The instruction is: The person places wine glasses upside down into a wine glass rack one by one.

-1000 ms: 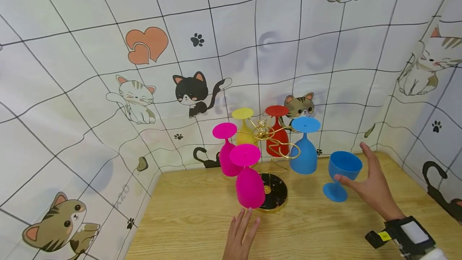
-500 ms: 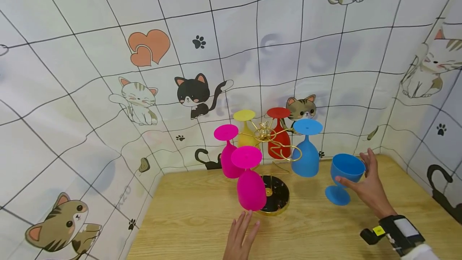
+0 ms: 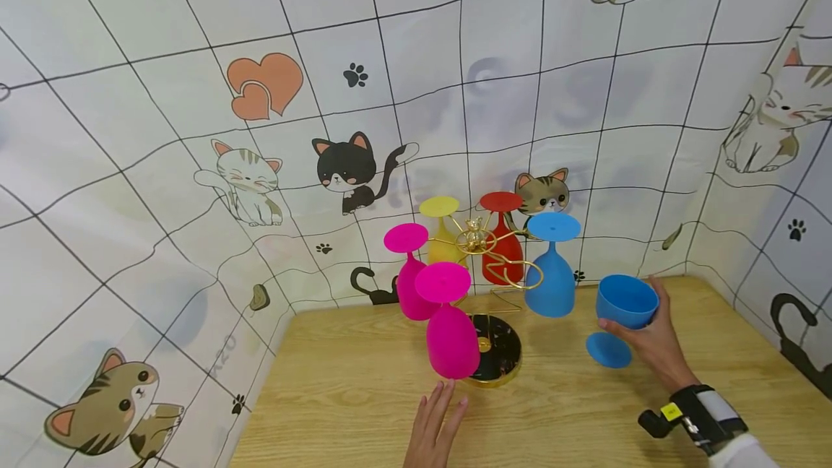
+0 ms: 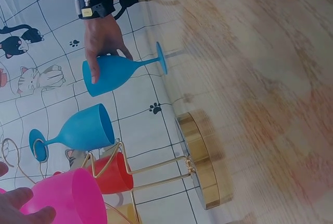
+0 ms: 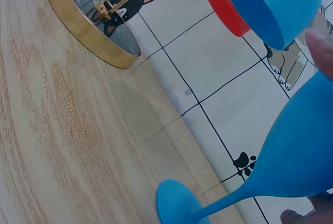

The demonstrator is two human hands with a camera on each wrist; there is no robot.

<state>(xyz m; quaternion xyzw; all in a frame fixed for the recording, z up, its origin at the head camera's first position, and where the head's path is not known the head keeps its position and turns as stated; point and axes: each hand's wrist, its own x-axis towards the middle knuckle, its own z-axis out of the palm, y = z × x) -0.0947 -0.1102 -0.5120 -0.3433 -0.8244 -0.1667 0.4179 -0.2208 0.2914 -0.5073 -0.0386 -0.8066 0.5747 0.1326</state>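
Gripping an upright blue plastic goblet [image 3: 622, 309] by its bowl, the right hand [image 3: 653, 341] curls thumb and fingers around it beside the gold wire goblet rack [image 3: 494, 287].
The right wrist view shows the goblet's round foot [image 5: 179, 203] meeting the pale wooden tabletop [image 5: 62, 146], which the head view leaves unclear. The left hand [image 3: 437, 425] lies flat, fingers straight and close together, just below a hanging magenta goblet [image 3: 450, 327]; the left wrist view shows its fingertips [image 4: 23, 208] touching the smooth matte bowl.

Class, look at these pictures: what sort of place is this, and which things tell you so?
Probably a staged tabletop set, not a real kitchen: cat-print cloth walls in a wooden table, bare but for a gold goblet rack hung with coloured goblets.
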